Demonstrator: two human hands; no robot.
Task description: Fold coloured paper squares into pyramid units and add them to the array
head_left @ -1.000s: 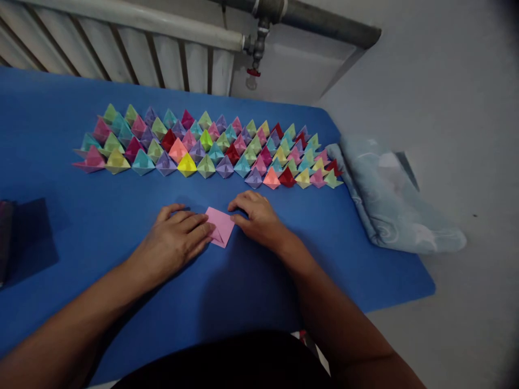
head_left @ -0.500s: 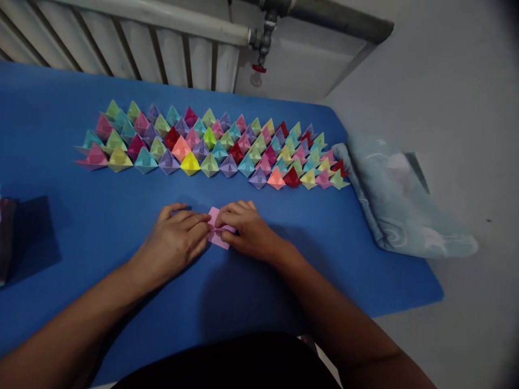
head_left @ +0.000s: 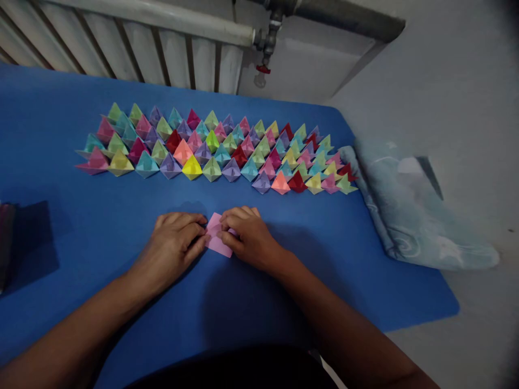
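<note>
A small pink sheet of origami paper (head_left: 219,247) lies on the blue table (head_left: 170,329) between my two hands. My left hand (head_left: 178,237) has its fingertips closed on the paper's left edge. On the right side, my right hand (head_left: 245,235) pinches the sheet with thumb and curled fingers, hiding that part of it. Beyond the hands stand several rows of folded paper boats (head_left: 211,169) in many colours, set close together and apart from both hands.
A folded light-blue patterned blanket (head_left: 417,216) lies at the table's right end against the wall. A white radiator (head_left: 174,59) and a pipe valve with a red handle (head_left: 263,69) are behind the table. A dark object (head_left: 5,243) is at the left edge.
My left hand has drawn slightly left, and its fingers are more gathered. More of the pink paper's face shows between the hands. The whole view has shifted slightly.
</note>
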